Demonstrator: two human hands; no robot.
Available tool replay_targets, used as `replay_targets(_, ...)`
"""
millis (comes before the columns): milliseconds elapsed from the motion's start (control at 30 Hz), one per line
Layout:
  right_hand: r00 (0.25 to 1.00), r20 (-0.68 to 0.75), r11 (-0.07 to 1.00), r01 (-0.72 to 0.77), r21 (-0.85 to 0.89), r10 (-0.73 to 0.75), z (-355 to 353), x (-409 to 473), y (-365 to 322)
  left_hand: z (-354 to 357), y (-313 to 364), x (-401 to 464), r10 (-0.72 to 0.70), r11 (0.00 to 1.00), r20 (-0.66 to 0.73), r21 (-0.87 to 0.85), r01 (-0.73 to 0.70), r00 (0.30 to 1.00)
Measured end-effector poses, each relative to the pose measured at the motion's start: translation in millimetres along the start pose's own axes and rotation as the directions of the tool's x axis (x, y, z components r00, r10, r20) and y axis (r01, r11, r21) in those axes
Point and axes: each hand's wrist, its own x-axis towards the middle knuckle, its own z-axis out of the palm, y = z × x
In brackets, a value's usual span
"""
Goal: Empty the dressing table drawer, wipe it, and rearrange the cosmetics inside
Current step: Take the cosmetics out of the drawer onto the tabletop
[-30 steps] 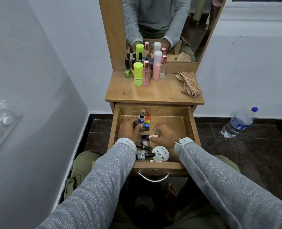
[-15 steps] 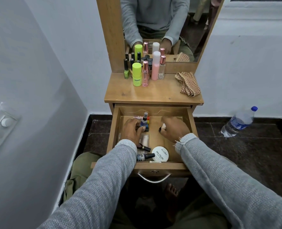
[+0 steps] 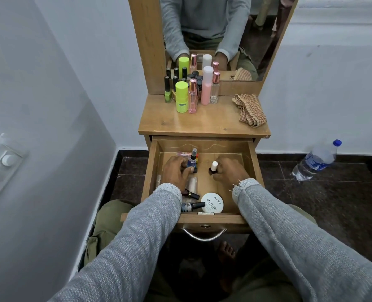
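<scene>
The wooden drawer point(image 3: 251, 162) of the dressing table is pulled out. My right hand point(image 3: 228, 170) pinches a dark nail polish bottle with a white cap point(image 3: 214, 167), upright on the drawer floor. My left hand point(image 3: 175, 174) grips a small blue bottle with a grey cap point(image 3: 192, 160) at the drawer's back left, beside a row of coloured bottles. Near the front lie a white round nail polish remover tub point(image 3: 212, 202), a black-capped bottle point(image 3: 191, 206) on its side and a dark lipstick point(image 3: 191, 194).
On the tabletop point(image 3: 211, 122) stand a lime green stick point(image 3: 181, 97), pink and clear bottles point(image 3: 206, 85) and nail polishes by the mirror. A checked cloth point(image 3: 249, 110) lies at its right. A plastic water bottle point(image 3: 315, 160) lies on the dark floor.
My right hand picked the white-capped polish from among the lying items and carried it right, where it now stands upright. My left hand stayed by the blue bottle.
</scene>
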Motion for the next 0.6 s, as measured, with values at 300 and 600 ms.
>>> replay_targets(300,0.999,-0.013,0.998,-0.045,0.053,0.046,12.1,-0.9,1.9,0.6,-1.3,-0.2,-0.003,0.999,0.03,0.042,0.002,1.0)
replay_targets(600,0.986,-0.159,0.974,0.077,0.211,-0.043,4.1,-7.0,6.1,-2.1,2.9,-1.6,-0.003,0.998,-0.023,-0.069,0.001,1.0)
